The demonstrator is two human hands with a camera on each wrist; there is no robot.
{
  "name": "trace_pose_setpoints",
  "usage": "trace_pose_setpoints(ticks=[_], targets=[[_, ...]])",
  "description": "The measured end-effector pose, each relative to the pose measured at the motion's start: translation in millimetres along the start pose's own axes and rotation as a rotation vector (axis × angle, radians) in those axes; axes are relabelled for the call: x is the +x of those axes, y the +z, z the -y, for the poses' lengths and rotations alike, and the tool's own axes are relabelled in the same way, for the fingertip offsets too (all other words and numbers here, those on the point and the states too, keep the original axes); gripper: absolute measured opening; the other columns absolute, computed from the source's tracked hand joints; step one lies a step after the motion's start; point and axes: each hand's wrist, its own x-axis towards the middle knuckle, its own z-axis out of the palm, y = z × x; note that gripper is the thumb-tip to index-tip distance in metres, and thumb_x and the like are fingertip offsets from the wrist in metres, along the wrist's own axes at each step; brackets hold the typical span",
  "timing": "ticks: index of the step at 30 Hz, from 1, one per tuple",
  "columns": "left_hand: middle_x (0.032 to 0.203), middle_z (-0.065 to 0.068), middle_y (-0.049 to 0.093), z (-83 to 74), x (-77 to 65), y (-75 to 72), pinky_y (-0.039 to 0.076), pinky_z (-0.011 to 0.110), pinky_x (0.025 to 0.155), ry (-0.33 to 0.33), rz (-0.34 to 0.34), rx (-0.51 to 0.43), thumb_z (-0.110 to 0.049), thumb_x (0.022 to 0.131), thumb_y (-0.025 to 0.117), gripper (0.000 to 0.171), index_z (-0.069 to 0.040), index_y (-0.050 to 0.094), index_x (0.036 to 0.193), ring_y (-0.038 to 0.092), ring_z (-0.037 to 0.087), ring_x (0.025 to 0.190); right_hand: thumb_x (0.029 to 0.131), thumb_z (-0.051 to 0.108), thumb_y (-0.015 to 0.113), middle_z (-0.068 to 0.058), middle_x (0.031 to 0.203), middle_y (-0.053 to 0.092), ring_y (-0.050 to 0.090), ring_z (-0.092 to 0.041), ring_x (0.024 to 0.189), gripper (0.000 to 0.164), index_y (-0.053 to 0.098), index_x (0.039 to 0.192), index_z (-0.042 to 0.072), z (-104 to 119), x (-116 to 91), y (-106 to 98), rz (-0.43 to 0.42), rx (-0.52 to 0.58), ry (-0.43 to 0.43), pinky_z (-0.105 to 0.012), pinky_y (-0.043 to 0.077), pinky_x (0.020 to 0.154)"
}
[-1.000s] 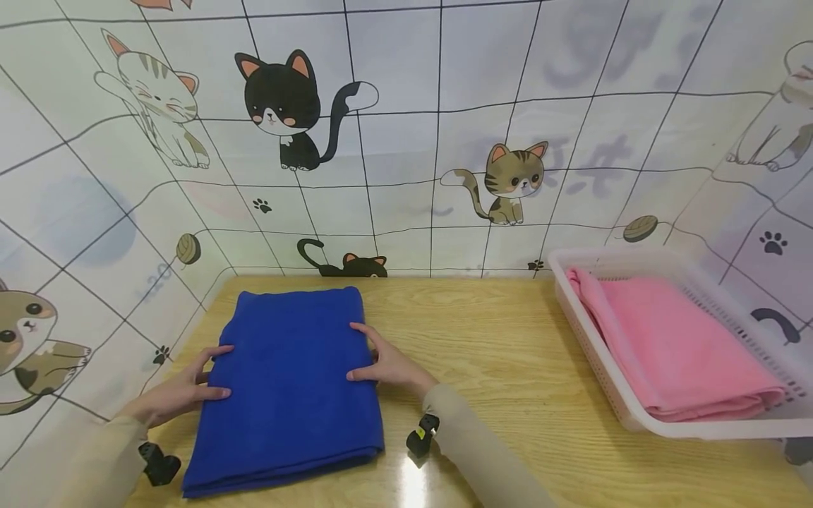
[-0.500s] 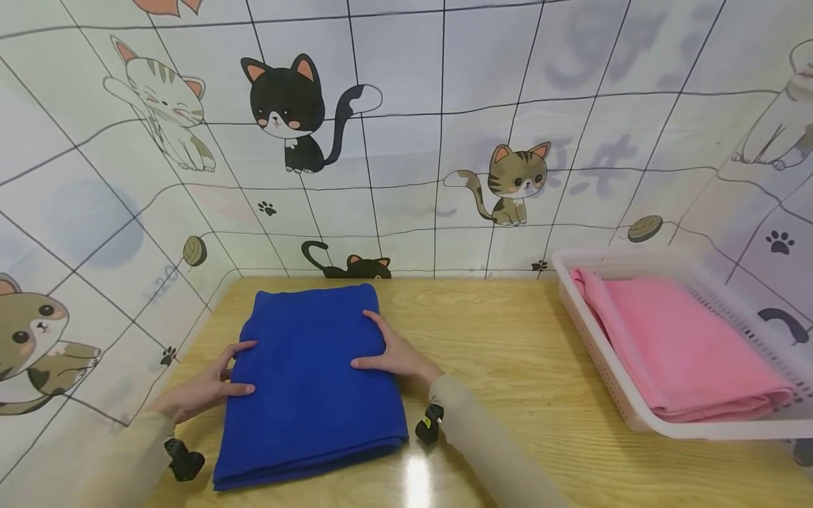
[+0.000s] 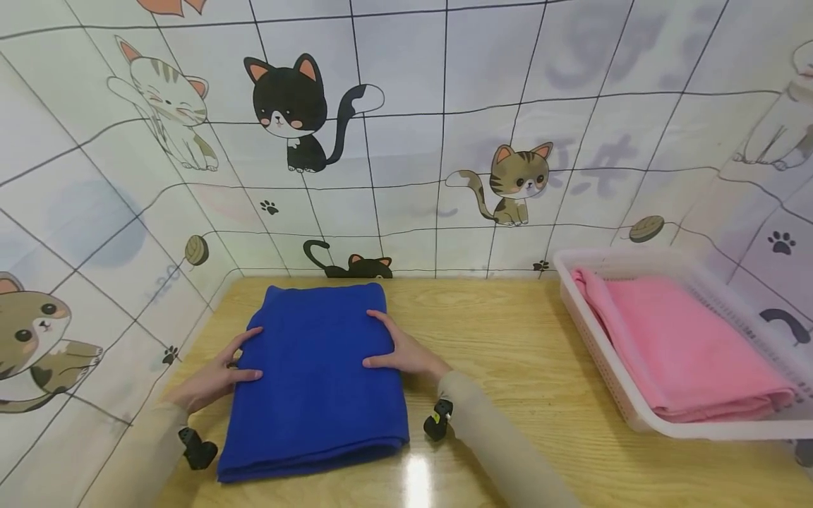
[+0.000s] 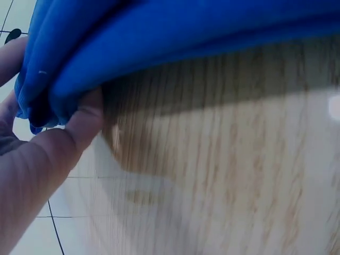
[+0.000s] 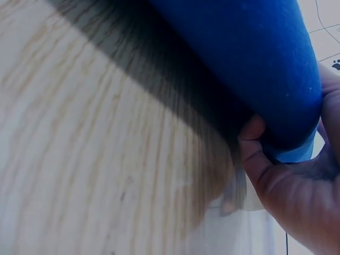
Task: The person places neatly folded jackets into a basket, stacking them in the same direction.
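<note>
A folded blue towel (image 3: 317,374) lies on the left part of the wooden table in the head view. My left hand (image 3: 212,377) grips its left side, thumb and fingers spread along that edge. On the opposite side my right hand (image 3: 409,353) holds the right edge in the same way. The left wrist view shows a fingertip of the left hand (image 4: 42,164) tucked against the underside of the blue layers. In the right wrist view the right hand (image 5: 297,196) curls round the towel's thick rounded edge, with shadow on the table below.
A white plastic basket (image 3: 610,346) stands at the right on the wooden table (image 3: 495,353), with a folded pink towel (image 3: 679,346) in it. A wall covering with cartoon cats (image 3: 413,141) encloses the back and sides. Each wrist wears a small black camera (image 3: 438,421).
The blue towel has shifted to the right, with both hands moving along with it. Its near edge now lies slightly farther from me. Basket and pink towel stay in place.
</note>
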Motion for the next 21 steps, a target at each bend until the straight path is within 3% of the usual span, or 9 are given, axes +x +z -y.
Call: trace_pose_setpoints(ticks=[5, 14, 21], targets=[[0.152, 0.029, -0.015, -7.3, 0.9, 6.0, 0.038, 0.056, 0.100, 0.028, 0.015, -0.021, -0.007, 0.092, 0.065, 0.088, -0.020, 0.006, 0.156, 0.011, 0.056, 0.135, 0.083, 0.031, 0.077, -0.005, 0.157, 0.020, 0.028, -0.025, 0.139, 0.090, 0.020, 0.152, 0.036, -2.0, -2.6, -6.5, -0.001, 0.015, 0.009, -0.049, 0.023, 0.110], [0.153, 0.029, -0.001, -26.7, 9.4, 23.4, 0.040, 0.054, 0.099, 0.071, -0.026, 0.029, -0.008, 0.091, 0.066, 0.081, -0.015, 0.015, 0.154, 0.020, 0.054, 0.133, 0.082, 0.029, 0.079, -0.004, 0.156, 0.021, 0.030, -0.025, 0.138, 0.090, 0.022, 0.152, 0.036, -9.5, -12.3, -24.0, -0.028, 0.054, -0.001, -0.048, 0.025, 0.109], [0.153, 0.030, 0.003, -36.5, 17.0, 38.1, 0.043, 0.049, 0.097, 0.112, -0.009, -0.012, -0.007, 0.091, 0.067, 0.081, -0.013, 0.016, 0.154, 0.023, 0.054, 0.133, 0.085, 0.027, 0.077, -0.005, 0.157, 0.018, 0.028, -0.027, 0.139, 0.085, 0.025, 0.151, 0.035, -14.1, -25.2, -38.4, -0.039, 0.061, -0.010, -0.050, 0.026, 0.109]])
